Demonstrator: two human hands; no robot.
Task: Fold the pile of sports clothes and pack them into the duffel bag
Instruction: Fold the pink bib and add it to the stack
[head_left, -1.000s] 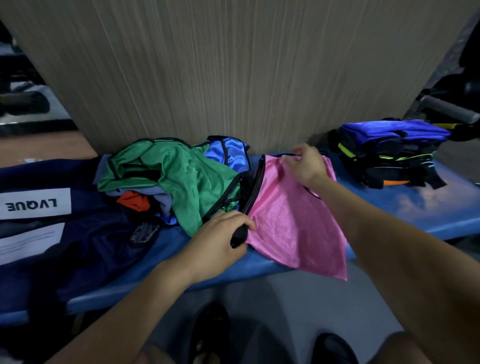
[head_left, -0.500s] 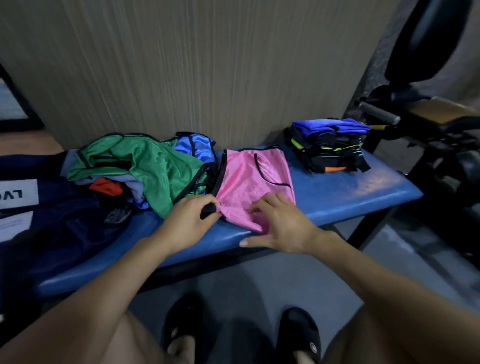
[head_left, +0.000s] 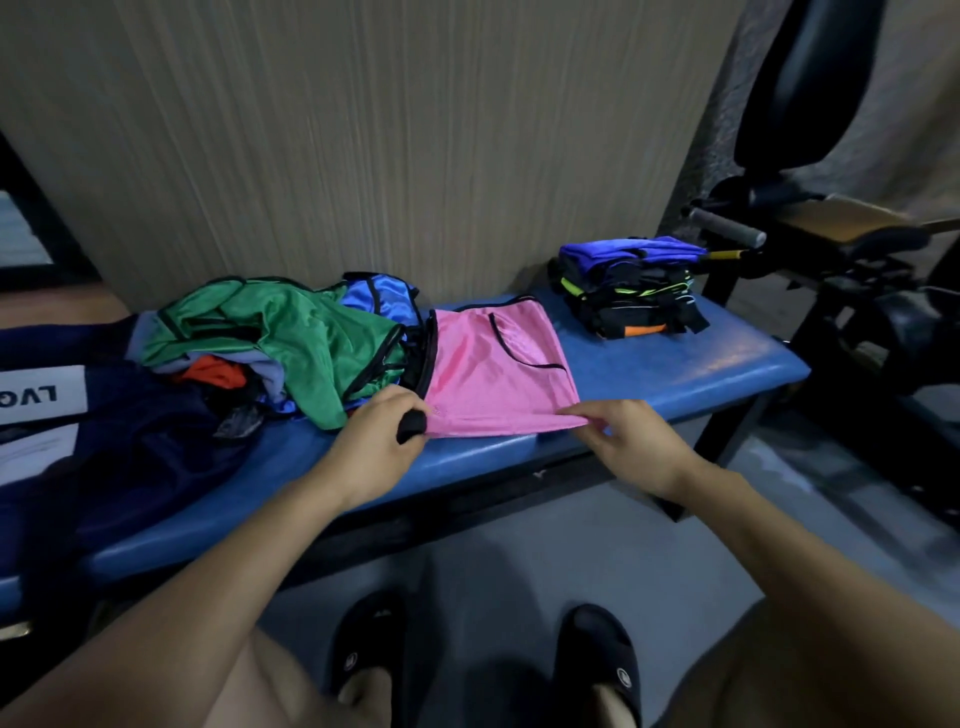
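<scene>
At a gym bench (head_left: 701, 364), I am midway through folding a pink bib (head_left: 493, 374) laid flat on the blue pad, between the unfolded pile (head_left: 275, 338) and the folded stack (head_left: 631, 288). My left hand (head_left: 374, 436) pinches the bib's near left corner, black trim bunched under the thumb; my right hand (head_left: 631, 441) pinches the near right corner, fingers curled on the edge. Both corners sit at the bench's front lip, the cloth pulled fairly taut between them.

The step in hand, as I judge it, is squaring the near edge ahead of a fold. The next move likely calls for lifting both corners together and carrying them toward the wall side so the edges meet, keeping the slippery mesh from skewing, then setting the bib on the stack at the bench's right end.

The pile, topped by a green bib, lies touching the pink one's left edge. The duffel bag (head_left: 104, 441), dark navy with a white label, lies at the bench's left end; I cannot tell whether it is open. Much of the pile remains, so packing looks some way off.
</scene>
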